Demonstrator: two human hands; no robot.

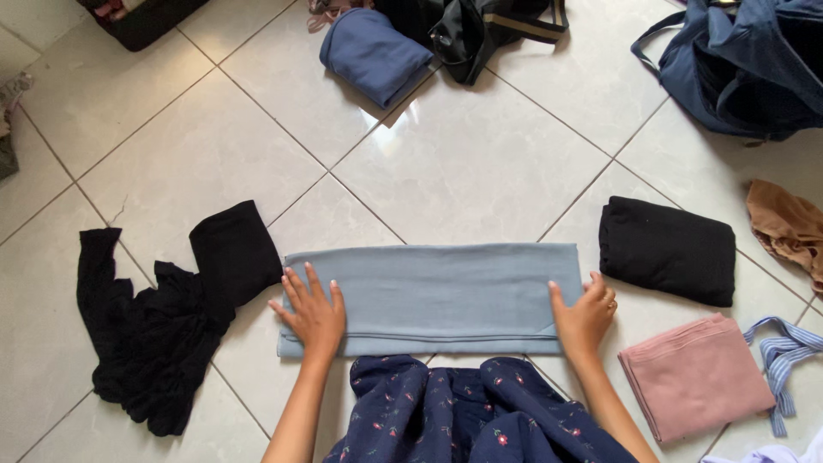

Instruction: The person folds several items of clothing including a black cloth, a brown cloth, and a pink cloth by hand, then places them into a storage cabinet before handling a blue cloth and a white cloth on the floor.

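While both palms press flat on it, the grey-blue cloth (437, 296) lies as a long folded band on the tiled floor (480, 163), straight in front of the person's lap, which is covered by a dark blue floral skirt (463, 416). The left hand (313, 313) rests on the band's left end with fingers spread wide; the right hand (585, 315), a ring on one finger, sits on the right end, fingers together and slightly curled over the edge. Neither hand pinches anything; both are open and bearing down. By the look of it, the step in hand is smoothing the lengthwise fold. A further fold would, I judge, call for gripping one short end and carrying it squarely across to the other.

Just left of the band lies a crumpled black garment (163, 326), one part touching the band's corner. To the right sit a folded black cloth (669, 250) and, nearer the person, a folded pink cloth (696, 377) with a striped strap (784, 351) beside it. Farther off are a folded blue cloth (373, 53), a black bag (480, 30) and a navy bag (737, 69).
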